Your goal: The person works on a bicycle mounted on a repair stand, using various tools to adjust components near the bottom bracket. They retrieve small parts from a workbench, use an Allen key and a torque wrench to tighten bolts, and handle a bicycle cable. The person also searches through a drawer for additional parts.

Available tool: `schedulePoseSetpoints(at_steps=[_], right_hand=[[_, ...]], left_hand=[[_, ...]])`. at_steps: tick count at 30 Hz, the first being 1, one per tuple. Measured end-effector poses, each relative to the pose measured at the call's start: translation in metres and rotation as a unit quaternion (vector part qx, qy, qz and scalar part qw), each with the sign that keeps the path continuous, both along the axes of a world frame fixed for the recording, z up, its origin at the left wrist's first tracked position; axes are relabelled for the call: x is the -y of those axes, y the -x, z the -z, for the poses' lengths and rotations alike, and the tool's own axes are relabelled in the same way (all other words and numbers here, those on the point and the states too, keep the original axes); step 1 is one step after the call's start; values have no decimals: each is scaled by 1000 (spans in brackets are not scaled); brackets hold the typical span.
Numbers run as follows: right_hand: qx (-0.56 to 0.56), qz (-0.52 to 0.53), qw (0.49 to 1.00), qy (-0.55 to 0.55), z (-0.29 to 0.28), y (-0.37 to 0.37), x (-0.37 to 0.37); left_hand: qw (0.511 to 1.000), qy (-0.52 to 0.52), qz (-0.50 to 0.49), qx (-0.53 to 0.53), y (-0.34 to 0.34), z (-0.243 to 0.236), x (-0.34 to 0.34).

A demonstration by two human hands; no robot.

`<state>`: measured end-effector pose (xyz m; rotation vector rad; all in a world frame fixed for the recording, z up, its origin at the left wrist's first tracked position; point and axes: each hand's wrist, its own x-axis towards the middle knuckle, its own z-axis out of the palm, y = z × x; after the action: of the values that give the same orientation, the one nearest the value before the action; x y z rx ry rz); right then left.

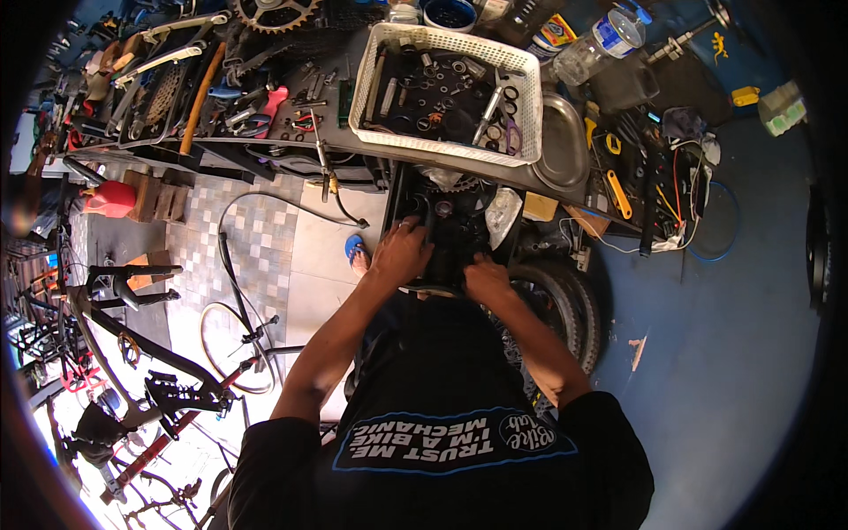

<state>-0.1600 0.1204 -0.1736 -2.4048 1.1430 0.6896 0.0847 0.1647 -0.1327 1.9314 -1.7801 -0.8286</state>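
A drawer (pixel 391 205) is pulled out beneath the workbench, filled with dark parts that are hard to tell apart. My left hand (pixel 402 251) reaches in over its left side, fingers spread and bent down among the black pieces. At the near right corner is my right hand (pixel 486 277), its fingers curled inward; whatever they hold is hidden in the dark. A toothed chainring (pixel 452 182) shows at the drawer's back, and a clear plastic bag (pixel 503 215) lies along its right side.
Above the drawer, a white plastic basket (pixel 533 97) of small metal parts sits on the bench beside an oval metal tray (pixel 562 141). Bike tyres (pixel 574 305) stand low on the right. A black hose (pixel 223 234) and bike frames (pixel 146 353) occupy the left.
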Motion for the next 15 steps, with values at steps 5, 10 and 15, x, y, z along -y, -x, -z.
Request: schedulePoseSetpoints(at_steps=[5, 10, 15], right_hand=[[85, 84, 992, 27, -48, -18, 13], [262, 167, 944, 107, -33, -32, 40], [129, 232, 958, -110, -10, -72, 46]], left_hand=[[977, 106, -30, 181, 9, 36, 35], [981, 23, 50, 184, 16, 45, 25], [998, -46, 35, 17, 14, 25, -10]])
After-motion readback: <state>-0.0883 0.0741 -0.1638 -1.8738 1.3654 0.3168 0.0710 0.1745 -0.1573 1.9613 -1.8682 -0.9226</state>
